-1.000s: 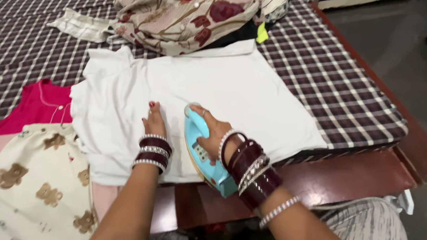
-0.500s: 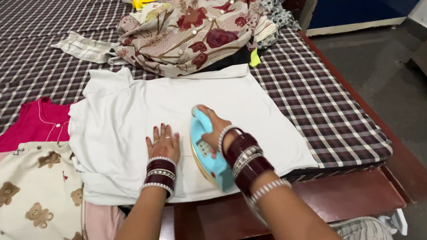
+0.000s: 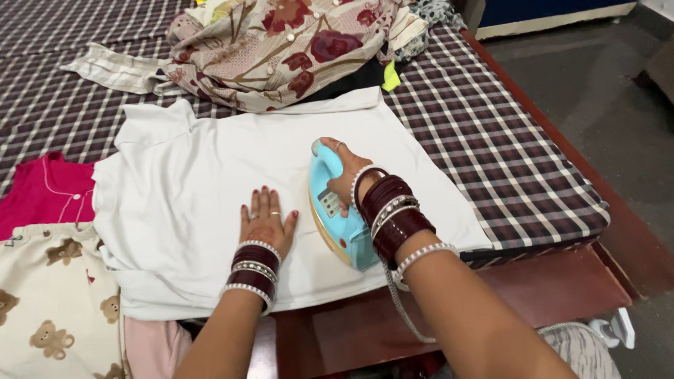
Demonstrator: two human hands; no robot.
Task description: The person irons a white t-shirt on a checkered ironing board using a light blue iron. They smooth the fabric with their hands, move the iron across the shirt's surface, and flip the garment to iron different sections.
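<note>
Light-blue plastic iron (image 3: 336, 212) has slid further up the flat white cotton shirt (image 3: 203, 177), right hand (image 3: 348, 179) clamped on its handle; left hand (image 3: 267, 223), fingers spread, now presses the cloth beside it.

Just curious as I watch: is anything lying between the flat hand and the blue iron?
Only bare white garment. In the head view, the left hand presses flat on it, and the iron, gripped by the right hand, sits just beside, with nothing else between.

The iron (image 3: 335, 208) was glossy blue plastic, the white garment (image 3: 203, 185) smooth matt cloth, the bed frame (image 3: 542, 294) polished wood.
</note>
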